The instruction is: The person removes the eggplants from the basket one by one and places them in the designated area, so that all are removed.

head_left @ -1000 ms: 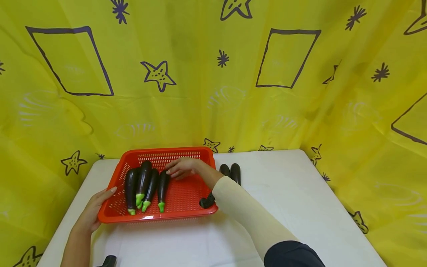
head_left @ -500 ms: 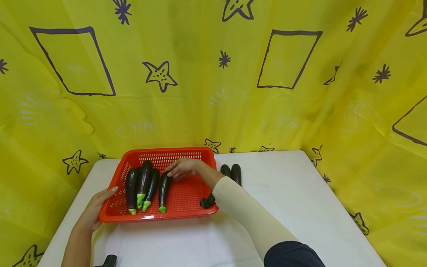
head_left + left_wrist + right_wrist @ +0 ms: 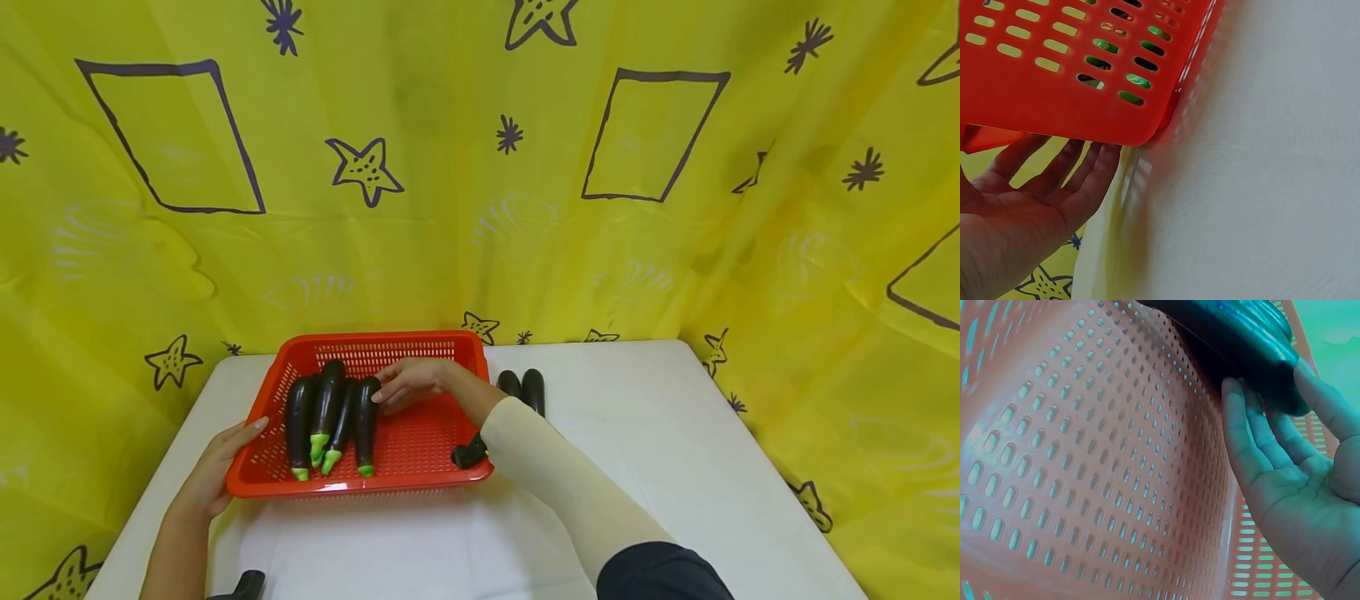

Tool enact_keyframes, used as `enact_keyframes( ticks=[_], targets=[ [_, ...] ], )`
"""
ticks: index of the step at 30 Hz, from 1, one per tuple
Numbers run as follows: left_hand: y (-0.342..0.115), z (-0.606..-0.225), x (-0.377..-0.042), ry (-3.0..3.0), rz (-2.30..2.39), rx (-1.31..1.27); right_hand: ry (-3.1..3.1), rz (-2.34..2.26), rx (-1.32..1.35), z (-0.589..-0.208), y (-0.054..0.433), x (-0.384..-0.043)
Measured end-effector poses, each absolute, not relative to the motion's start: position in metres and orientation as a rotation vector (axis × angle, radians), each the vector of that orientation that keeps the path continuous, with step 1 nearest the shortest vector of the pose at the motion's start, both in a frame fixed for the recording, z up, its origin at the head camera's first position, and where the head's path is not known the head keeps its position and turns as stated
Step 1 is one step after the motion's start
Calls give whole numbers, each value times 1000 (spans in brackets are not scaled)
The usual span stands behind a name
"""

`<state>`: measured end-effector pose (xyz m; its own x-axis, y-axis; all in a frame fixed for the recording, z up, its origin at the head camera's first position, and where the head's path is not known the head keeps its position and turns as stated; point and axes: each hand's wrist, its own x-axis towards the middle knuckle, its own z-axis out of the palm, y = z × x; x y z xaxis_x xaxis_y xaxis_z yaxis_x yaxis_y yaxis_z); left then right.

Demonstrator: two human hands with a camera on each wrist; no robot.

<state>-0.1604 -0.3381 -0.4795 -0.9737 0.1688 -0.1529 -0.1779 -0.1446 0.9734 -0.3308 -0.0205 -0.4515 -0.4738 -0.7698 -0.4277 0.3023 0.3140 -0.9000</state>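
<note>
While the left hand (image 3: pixel 215 468) grips the left side of the red basket (image 3: pixel 405 481), thumb over the rim and the other fingers set against the outside, at least three eggplants (image 3: pixel 327 404) lie bunched in the basket's left part; they are glossy, purple-black and slightly curved, their bright green stem ends toward the basket's front; another green tip shows beneath them, its owner too hidden to tell; just right of the bunch, near the basket's middle, is one single eggplant (image 3: pixel 365 425), green end also frontward; over the basket's right side reaches the right hand (image 3: pixel 414 381), wrist bent, thumb and fingers pinching that eggplant's rounded end; right of the basket are two dark shapes (image 3: pixel 533 390), partly hidden by the pale sleeve (image 3: pixel 570 483).
</note>
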Motion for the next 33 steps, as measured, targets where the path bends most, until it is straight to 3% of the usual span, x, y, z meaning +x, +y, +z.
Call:
enact_keyframes(
  ticks=[20, 33],
  targets=[
    [-337, -479, -159, 1905, 2204, -13, 1621, -1358, -357, -451, -22, -329],
    [-337, -479, -159, 1892, 2216, -4, 1607, -1354, -467, -451, -21, -329]
  ],
)
